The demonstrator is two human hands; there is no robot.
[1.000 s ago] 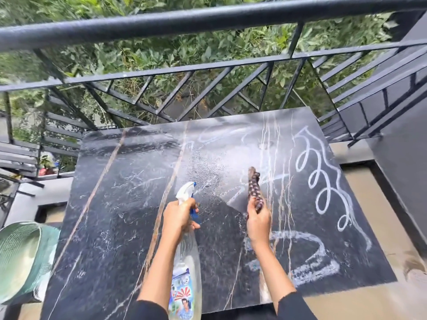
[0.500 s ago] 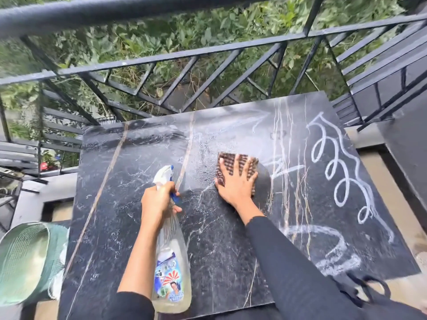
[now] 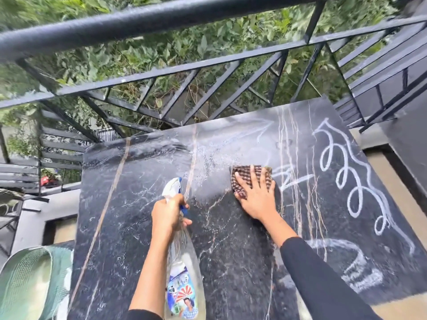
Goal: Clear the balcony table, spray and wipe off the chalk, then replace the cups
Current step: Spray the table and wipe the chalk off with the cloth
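Note:
The black marble table point(image 3: 129, 227) fills the middle of the view, wet with spray near its centre. White chalk loops point(image 3: 351, 181) and a chalk ring point(image 3: 355, 269) mark its right side. My right hand point(image 3: 254, 197) lies flat with spread fingers on a brown checked cloth point(image 3: 247, 175), pressing it onto the tabletop. My left hand point(image 3: 167, 215) grips the neck of a clear spray bottle point(image 3: 184, 273) with a white and blue nozzle pointing away from me. No cups are in view.
A black metal railing point(image 3: 161, 19) runs just behind the table, with green foliage beyond it. A green woven chair point(image 3: 27, 280) stands at the lower left. A dark wall point(image 3: 406, 139) rises at the right, with tan floor below it.
My right hand went from holding the cloth bunched upright to pressing it flat, then slid it toward the table's right. The spray bottle stayed in my left hand.

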